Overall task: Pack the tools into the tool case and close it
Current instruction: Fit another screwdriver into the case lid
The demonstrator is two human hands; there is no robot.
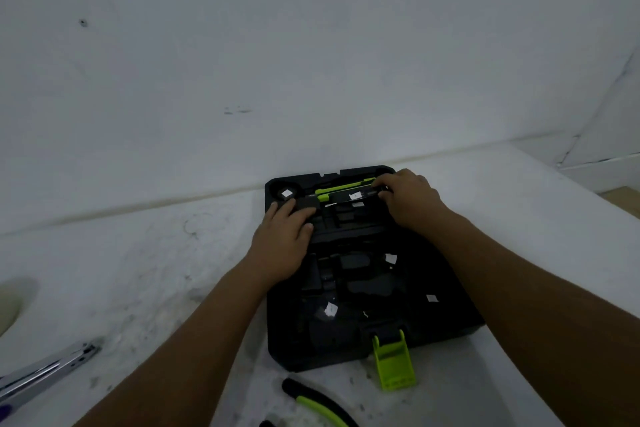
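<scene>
Nearest the camera, at the bottom edge of the desk (138, 288), lie the pliers (320, 404) with black and green handles, still outside the tool case (450, 319). Far to the left a chrome tool (48, 373) also waits on the desk, well apart from the case. The case lies open and flat, its green latch (393, 362) hanging over the near edge.

Left to right across the far part of the case: the left hand (284, 243) rests palm down, fingers spread over a dark block-shaped piece (306, 202) in the tray — whether it grips or only presses I cannot tell. To its right a long green and black tool (341, 190) lies in the far slot, its long axis running left to right along the back edge. The right hand (408, 199) has its fingers curled on that tool's right end, seemingly pressing it into place.

The pliers lie near the case's front edge, between the two forearms — roughly as close to one hand as the other.
</scene>
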